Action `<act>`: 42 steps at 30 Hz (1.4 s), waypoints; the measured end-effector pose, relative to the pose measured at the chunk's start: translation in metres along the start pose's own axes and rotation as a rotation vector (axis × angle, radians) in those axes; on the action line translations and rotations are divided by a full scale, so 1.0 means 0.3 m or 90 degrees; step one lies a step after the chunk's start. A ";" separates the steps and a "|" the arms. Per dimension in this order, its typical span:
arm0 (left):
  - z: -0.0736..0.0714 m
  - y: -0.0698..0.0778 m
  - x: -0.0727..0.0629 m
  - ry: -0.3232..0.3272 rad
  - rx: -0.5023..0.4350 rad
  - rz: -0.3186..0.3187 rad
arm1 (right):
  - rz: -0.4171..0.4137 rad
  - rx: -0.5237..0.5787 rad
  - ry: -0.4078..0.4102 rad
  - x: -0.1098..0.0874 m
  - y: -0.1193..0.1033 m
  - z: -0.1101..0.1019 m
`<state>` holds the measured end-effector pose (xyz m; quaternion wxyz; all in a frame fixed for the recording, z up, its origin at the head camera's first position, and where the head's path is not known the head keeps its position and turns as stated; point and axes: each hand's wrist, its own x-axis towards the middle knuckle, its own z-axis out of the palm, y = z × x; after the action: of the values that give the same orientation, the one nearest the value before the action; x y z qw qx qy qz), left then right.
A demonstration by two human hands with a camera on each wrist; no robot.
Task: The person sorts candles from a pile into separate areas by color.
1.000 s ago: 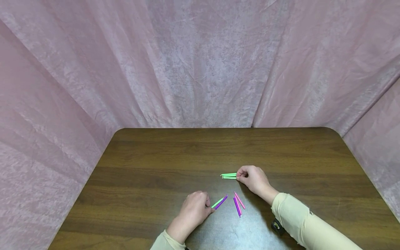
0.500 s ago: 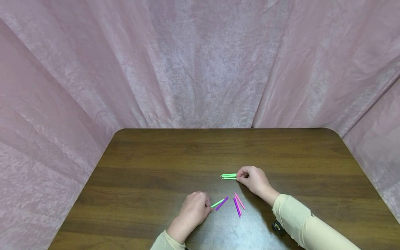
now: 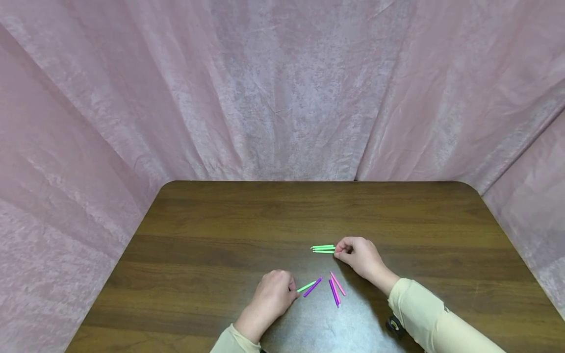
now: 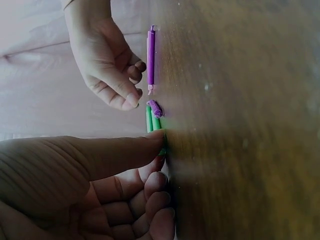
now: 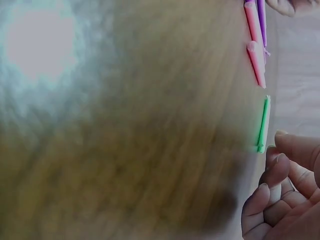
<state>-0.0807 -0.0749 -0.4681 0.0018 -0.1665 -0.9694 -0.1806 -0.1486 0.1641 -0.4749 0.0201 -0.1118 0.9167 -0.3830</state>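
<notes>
My left hand (image 3: 274, 293) pinches the lower end of a thin green candle (image 3: 306, 287) between thumb and index finger. A purple candle (image 3: 312, 288) lies against that candle's far end, free of the fingers. In the left wrist view, the thumb (image 4: 125, 152) covers part of the green candle (image 4: 155, 121). My right hand (image 3: 359, 256) is at the right ends of several green candles (image 3: 323, 249) lying side by side. Its fingers are bent, with thumb and index close together. In the right wrist view, the green candles (image 5: 264, 122) lie just beyond the fingertips.
Two pink candles (image 3: 337, 283) and a purple candle (image 3: 333, 293) lie in a loose group between the hands. The brown wooden table (image 3: 265, 211) has rounded far corners. Pink curtains (image 3: 282, 98) hang behind it and at both sides.
The purple candle beside my left hand has come away from the fingertips, and the green candle now slants apart from it. My right hand has shifted very slightly toward me.
</notes>
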 end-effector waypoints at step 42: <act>-0.004 -0.026 0.056 0.005 -0.204 -0.024 | 0.037 0.067 -0.017 -0.096 0.006 -0.027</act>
<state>-0.0992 -0.0769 -0.4686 -0.0244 -0.1458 -0.9310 -0.3337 -0.1219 0.1773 -0.4719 0.0493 -0.0886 0.8978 -0.4285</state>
